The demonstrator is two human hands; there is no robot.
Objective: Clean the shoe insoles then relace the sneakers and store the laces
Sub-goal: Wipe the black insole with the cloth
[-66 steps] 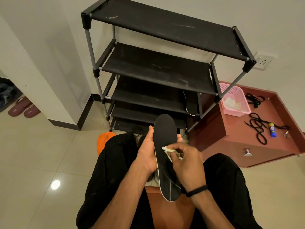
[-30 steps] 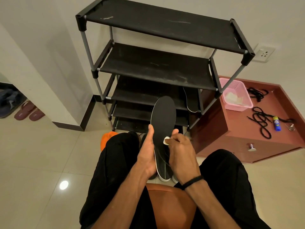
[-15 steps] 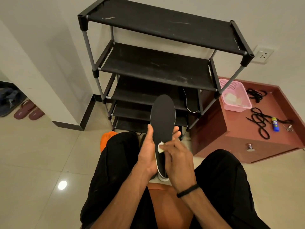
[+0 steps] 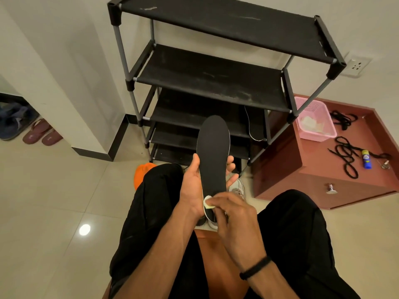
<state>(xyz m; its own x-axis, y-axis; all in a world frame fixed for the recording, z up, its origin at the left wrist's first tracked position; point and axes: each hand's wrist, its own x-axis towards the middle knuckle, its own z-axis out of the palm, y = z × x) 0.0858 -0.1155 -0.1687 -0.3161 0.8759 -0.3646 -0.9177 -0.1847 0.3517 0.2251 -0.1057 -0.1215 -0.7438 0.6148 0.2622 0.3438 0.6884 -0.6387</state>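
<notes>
Down toward the heel, the right hand (image 4: 234, 214) has slid its pinched white wipe (image 4: 207, 201) along the black insole (image 4: 213, 156). Left hand (image 4: 194, 188) grips the insole upright above the lap, before the shoe rack (image 4: 207, 83).

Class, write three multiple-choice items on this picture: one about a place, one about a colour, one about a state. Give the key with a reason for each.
1. Where does the pink basket sit?
A. on the red-brown cabinet
B. on the shoe rack
C. on the floor

2. What colour is the top of the insole?
A. white
B. black
C. orange

3. What is the right hand doing?
A. hanging idle
B. tying a lace
C. pressing a small white wipe on the insole

Key: 1 A, it stands on the cabinet top; 2 B, its upper face is black; 3 C, fingers pinch the wipe against the heel end.
</notes>
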